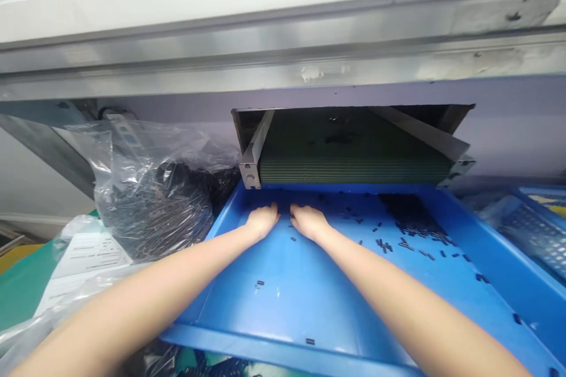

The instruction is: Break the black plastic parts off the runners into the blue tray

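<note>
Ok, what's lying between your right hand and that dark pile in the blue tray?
In the head view, loose short black pieces lie scattered on the blue tray between the right hand and the dark pile.

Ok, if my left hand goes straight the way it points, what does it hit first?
Probably your right hand, just across a narrow gap from your left hand, though depth is unclear.

Blue tray (274,349) with black pieces (384,245)

Behind my fingers (270,211), my left hand (262,222) and right hand (309,222) widen into smooth, bare forearms (411,300).
</note>
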`<state>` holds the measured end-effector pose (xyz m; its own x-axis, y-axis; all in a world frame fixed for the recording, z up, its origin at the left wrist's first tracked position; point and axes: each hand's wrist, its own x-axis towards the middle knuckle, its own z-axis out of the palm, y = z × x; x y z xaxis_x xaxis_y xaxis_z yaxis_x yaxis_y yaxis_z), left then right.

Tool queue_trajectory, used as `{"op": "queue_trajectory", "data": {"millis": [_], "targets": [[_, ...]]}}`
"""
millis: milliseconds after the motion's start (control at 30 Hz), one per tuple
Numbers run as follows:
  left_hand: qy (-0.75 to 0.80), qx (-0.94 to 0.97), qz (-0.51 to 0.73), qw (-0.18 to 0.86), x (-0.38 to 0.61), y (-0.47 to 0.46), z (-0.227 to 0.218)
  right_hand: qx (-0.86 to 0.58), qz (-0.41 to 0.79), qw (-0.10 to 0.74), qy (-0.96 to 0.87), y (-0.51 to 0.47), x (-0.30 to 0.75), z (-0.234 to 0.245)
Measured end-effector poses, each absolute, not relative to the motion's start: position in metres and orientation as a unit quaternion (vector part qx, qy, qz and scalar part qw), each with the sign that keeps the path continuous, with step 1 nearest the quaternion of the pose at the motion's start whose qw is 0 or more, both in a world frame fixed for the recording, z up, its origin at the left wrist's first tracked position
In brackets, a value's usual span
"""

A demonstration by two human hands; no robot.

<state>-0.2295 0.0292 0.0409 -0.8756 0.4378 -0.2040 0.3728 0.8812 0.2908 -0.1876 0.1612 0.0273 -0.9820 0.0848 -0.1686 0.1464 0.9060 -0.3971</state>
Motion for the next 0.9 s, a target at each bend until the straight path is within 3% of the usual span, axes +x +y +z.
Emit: {"op": "queue_trajectory", "data": {"millis": [167, 333, 500, 700, 900], "targets": [[0.933, 0.200, 0.217, 0.207, -0.237, 0.025, 0.047, 0.095, -0.453, 0.035, 0.886, 0.222, -0.173, 0.017], [0.864, 0.138, 0.375, 0.307, -0.242, 0.023, 0.055, 0.107, -0.618, -0.005, 0.779, 0.278, -0.120, 0.043], [0.780, 0.106, 0.509, 0.348, -0.242, 0.030, 0.047, 0.181, -0.641, 0.048, 0.744, 0.283, -0.073, 0.068], [0.724, 0.128, 0.553, 0.391, -0.227, 0.045, 0.037, 0.217, -0.634, 0.105, 0.735, 0.252, -0.064, 0.067], [0.744, 0.226, 0.565, 0.276, -0.216, 0.082, 0.080, 0.195, -0.616, 0.092, 0.758, 0.240, -0.081, 0.071]]}}
